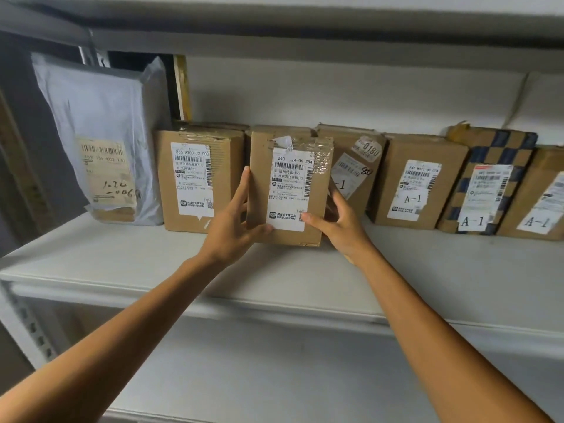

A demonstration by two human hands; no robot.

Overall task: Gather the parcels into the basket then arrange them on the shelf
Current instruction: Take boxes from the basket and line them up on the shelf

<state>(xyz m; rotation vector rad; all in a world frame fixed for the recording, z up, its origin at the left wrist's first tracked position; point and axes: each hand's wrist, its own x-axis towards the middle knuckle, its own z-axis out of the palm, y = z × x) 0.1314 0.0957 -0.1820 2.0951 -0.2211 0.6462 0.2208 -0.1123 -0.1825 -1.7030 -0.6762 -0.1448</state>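
Currently holding a box [288,190] upright at centre frame, white label toward the camera, clear tape crumpled over its top. Clasping its left edge with the left hand [230,227]: fingers laid straight up the side, thumb hooked across the lower front corner. Pinching its right edge with the right hand [338,227]: thumb pressed on the label's bottom corner, fingers tucked behind the side. Reaching in with both bare forearms from the lower corners of the frame. Cannot tell whether the bottom edge rests on the white shelf [427,270] or hangs just above it. Held a little forward of a row of parcels lined up along the back wall, mid-frame. Just left of centre, close beside the held one, a left box [195,181] standing upright, label to the front. Further over, at upper left of the frame, a tall grey bag [100,123] leaning back, tan label with handwritten figures. Just right of centre, partly hidden behind the right hand, a tilted sticker box [357,178] marked 0180. Rightward from there, an A-1 box [418,184], then a blue checked box [488,184] leaning left, then an edge box [543,184] cut off by the right border, each close against its neighbour. Across the top of the frame, an upper board [305,41].
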